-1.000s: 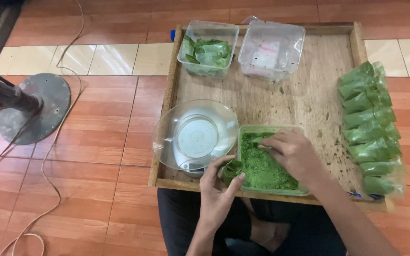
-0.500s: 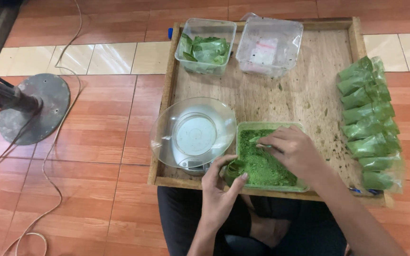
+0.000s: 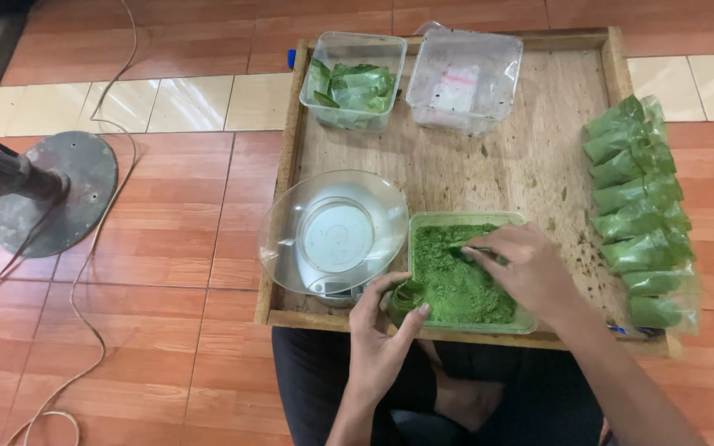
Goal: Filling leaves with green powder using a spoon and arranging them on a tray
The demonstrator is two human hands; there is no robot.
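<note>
Green powder tub (image 3: 464, 281) sits right in front: right hand (image 3: 526, 268) pinches a small scoop inside it, left hand (image 3: 382, 326) cups a little bag at its near-left corner.

Seven filled green bags (image 3: 638, 211), three clear tubs (image 3: 464, 78), one scale (image 3: 332, 239).

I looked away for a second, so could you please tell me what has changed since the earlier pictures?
Very little: the right hand stays over the green powder in its tub, and the left hand keeps its grip at the tub's near corner. Scale, boxes and packets are unmoved.
</note>
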